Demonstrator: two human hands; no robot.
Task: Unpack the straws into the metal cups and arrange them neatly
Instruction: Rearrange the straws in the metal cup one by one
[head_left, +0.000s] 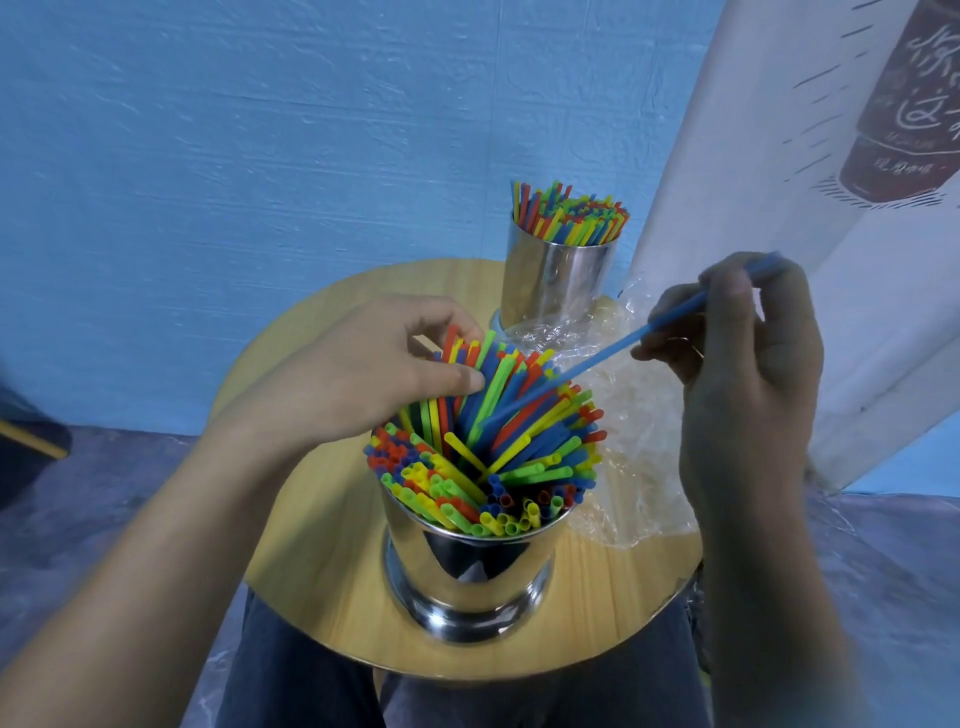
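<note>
A shiny metal cup (467, 577) stands at the near middle of a round wooden table (322, 566), packed with coloured straws (488, 447) leaning in several directions. My left hand (363, 374) grips a bunch of these straws at the cup's far left side. My right hand (737, 353) pinches a single blue straw (613, 353) whose lower end points down into the cup's bundle. A second metal cup (558, 275) stands at the table's far edge, filled with upright straws (571, 213).
Crumpled clear plastic wrap (628, 447) lies on the table's right side between the two cups. A white printed banner (831, 218) hangs close on the right. A blue wall is behind. My lap is under the table's near edge.
</note>
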